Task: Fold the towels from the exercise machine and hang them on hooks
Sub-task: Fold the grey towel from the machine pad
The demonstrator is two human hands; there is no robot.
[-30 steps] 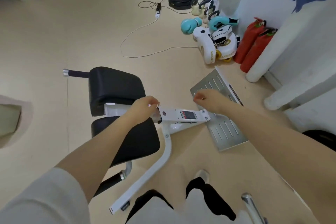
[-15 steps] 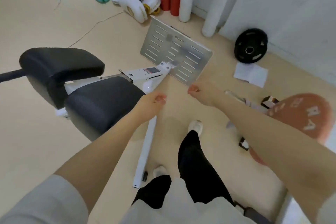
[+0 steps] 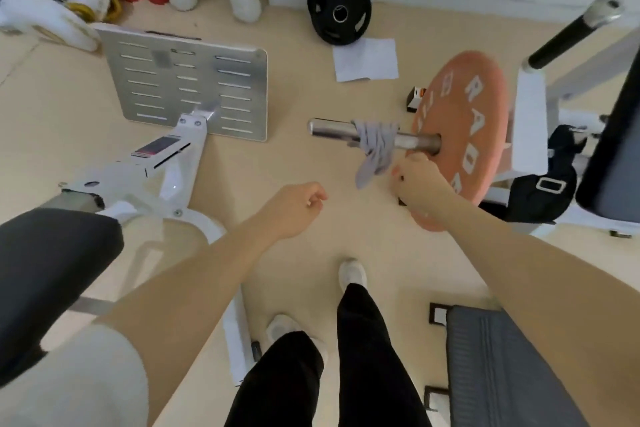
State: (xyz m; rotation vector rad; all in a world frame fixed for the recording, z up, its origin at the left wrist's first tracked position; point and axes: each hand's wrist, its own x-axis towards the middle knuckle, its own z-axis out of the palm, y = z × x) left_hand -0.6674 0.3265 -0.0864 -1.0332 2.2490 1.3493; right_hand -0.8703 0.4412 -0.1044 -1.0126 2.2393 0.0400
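Towel: a grey towel is bunched and draped over the steel bar of the weight machine, roughly midway along the bar; one tail hangs down below it
Bar: it juts out level from the centre of a pink weight plate; its free end points left
Right hand: the right hand is just beside the hanging tail of the towel, in front of the plate's lower edge; fingers curled inward; whether they pinch the cloth cannot be told
Left hand: the left hand hovers over the floor, well apart from the towel; fingers loosely curled, holding nothing
Floor: a black weight plate leans at the wall; a white sheet of paper lies beside it; a slotted metal footplate stands to the left
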